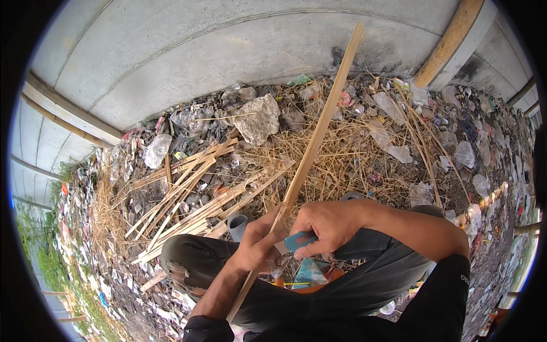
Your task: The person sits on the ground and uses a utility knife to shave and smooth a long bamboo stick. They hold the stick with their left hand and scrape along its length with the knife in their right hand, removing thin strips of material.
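A long, pale bamboo strip (322, 125) slants across the middle, its far end rising in front of the wall and its near end passing down by my lap. My left hand (254, 246) is wrapped round its lower part. In my right hand (329, 227) is a knife with a blue-green handle (299, 241). Its short metal blade points left and lies against or very close to the strip at my left fingers; actual contact is hard to make out. Both hands are between my bent knees.
Split bamboo strips (196, 196) lie piled at the left, near a big pale rock (257, 119). Dry shavings (336, 171) and plastic litter cover the ground. A concrete wall (228, 51) stands ahead, with a bamboo pole (450, 40) leaning at the right. A grey pipe end (238, 226) shows by my left knee.
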Available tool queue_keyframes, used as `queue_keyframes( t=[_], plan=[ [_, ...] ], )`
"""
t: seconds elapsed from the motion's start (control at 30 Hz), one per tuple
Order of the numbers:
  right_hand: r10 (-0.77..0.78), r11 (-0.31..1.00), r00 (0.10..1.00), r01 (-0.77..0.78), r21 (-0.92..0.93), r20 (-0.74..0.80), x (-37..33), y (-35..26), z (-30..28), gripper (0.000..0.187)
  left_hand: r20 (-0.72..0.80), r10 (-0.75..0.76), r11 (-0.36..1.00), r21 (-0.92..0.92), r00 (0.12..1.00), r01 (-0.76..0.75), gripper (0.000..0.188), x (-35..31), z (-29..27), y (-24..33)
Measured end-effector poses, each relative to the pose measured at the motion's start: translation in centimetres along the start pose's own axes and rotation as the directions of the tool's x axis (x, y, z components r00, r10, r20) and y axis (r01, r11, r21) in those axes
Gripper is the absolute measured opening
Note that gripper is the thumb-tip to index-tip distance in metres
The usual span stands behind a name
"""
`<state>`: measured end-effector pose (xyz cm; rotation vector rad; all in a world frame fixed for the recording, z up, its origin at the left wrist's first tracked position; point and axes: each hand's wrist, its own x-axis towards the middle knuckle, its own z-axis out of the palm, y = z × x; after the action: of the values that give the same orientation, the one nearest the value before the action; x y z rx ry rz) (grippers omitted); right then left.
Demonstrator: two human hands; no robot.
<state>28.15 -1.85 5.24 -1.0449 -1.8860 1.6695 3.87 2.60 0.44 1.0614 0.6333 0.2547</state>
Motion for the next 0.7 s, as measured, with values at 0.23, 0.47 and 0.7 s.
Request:
queue_keyframes(
  t=[0.23, 0.47, 0.7],
  plan=[
    [-0.101, 0.807, 0.637, -0.396, -0.437, -0.764, -2.0, 0.6, -4.1, 0.054, 0.017, 0.003, 0.998, -0.069, 1.0, -0.002, 0.073, -0.4, -0.7, -0.6],
    [-0.046, 0.798, 0.551, -0.481, -0.362, -0.833, -1.3, 1.8, -4.0, 0.054, 0.056, -0.099, 0.983, -0.149, 0.993, 0.107, 0.06, -0.8, 0.1, 0.8],
    [-0.099, 0.834, 0.631, -0.369, -0.41, -0.77, 0.6, 1.8, -2.2, 0.056, 0.019, -0.115, 0.971, -0.211, 0.993, 0.117, 0.057, -1.1, -0.8, 0.2]
  ],
)
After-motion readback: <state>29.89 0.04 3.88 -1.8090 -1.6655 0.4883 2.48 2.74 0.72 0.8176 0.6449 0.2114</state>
